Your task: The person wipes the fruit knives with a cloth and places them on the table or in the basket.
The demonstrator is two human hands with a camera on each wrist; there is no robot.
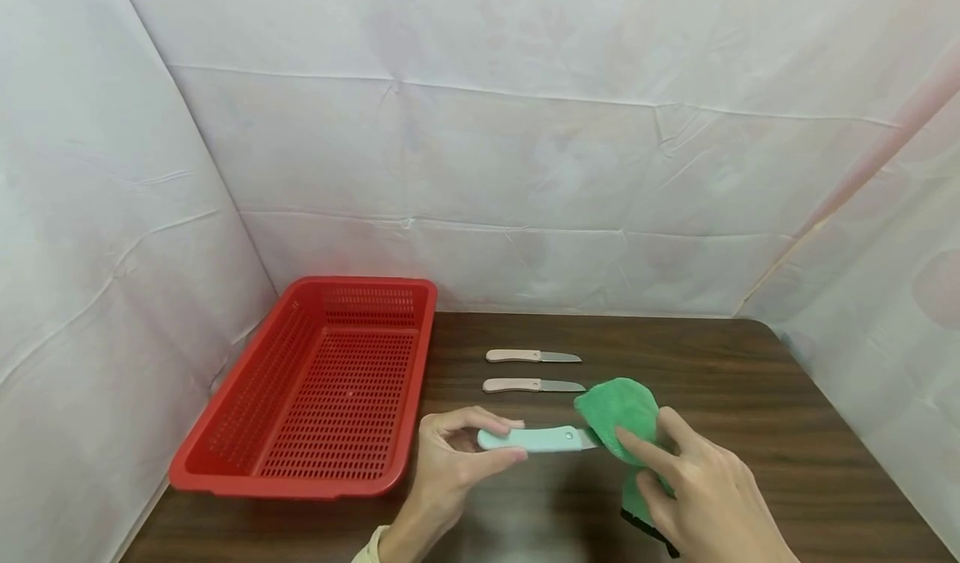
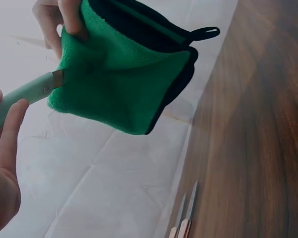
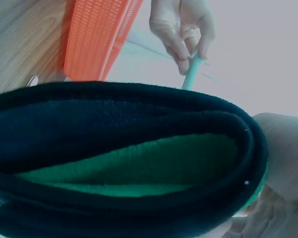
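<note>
My left hand (image 1: 450, 455) pinches the pale mint handle of a small knife (image 1: 536, 439) between thumb and fingers, with the blade pointing right. A green cloth (image 1: 622, 417) with dark edging is gripped in my right hand (image 1: 701, 471) and wraps over most of that blade. In the left wrist view the folded cloth (image 2: 124, 84) hangs at the knife's end, and only a short bit of blade shows beside the handle (image 2: 30, 94). The cloth's dark-edged folds (image 3: 129, 208) fill much of the right wrist view and hide the blade there.
Two knives with pale pink handles, a rear one (image 1: 513, 356) and a nearer one (image 1: 512, 385), lie parallel on the dark wooden table (image 1: 720, 363), blades to the right. A red perforated basket (image 1: 300, 486) stands at the left. Pale sheeting (image 1: 510, 163) rises behind the table.
</note>
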